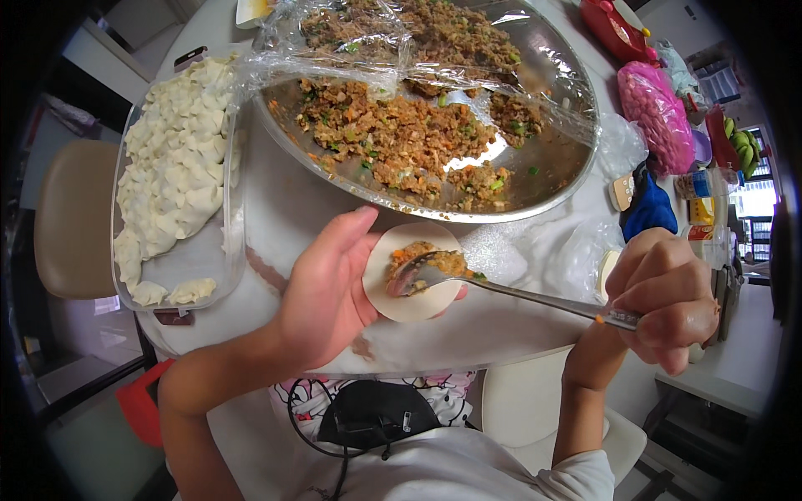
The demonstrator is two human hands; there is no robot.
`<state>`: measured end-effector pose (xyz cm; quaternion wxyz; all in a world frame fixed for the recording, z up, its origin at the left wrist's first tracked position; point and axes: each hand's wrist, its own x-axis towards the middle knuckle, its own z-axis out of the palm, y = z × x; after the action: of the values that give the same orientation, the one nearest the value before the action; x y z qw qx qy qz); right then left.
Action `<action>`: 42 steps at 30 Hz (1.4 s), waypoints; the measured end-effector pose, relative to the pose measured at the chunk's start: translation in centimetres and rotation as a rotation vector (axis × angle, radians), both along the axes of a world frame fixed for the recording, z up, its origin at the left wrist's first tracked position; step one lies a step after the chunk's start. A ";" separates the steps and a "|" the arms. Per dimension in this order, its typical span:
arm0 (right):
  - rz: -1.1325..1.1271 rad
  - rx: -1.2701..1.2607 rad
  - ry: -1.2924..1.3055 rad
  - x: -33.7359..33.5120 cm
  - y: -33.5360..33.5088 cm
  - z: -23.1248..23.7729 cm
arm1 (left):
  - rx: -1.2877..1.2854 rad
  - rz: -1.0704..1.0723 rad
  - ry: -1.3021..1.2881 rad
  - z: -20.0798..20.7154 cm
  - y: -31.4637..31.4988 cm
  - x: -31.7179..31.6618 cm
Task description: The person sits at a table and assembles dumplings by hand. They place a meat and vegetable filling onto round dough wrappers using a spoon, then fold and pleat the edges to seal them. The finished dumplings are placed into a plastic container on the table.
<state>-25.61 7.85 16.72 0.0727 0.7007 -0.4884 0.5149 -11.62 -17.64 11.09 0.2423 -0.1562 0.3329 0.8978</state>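
A round, pale dumpling wrapper point(408, 310) lies across the fingers of my left hand point(322, 284), whose thumb points up toward the bowl. On the wrapper sits a small heap of minced filling point(452, 264). My right hand point(664, 296) is closed around the handle end of a metal spoon point(539, 301); the spoon's bowl presses on the filling. Just beyond both hands stands a large steel bowl point(510, 210) with more minced filling point(388, 138), flecked orange and green. Crumpled cling film point(359, 71) covers its far part.
On the left, a clear plastic container point(236, 271) holds many folded dumplings point(180, 154). A clear plastic bag point(576, 255), a blue cloth-like item point(649, 204) and a pink bag point(656, 117) lie to the right. The marble-patterned table's point(434, 351) near edge curves before me.
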 end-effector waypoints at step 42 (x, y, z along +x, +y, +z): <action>-0.218 -0.046 -0.070 1.6 -0.9 -0.3 | -0.177 0.045 0.039 0.0 0.4 0.2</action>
<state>-24.06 6.95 16.39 0.1271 0.6232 -0.5519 0.5394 -11.46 -17.23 11.06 0.2005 -0.1668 0.4122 0.8730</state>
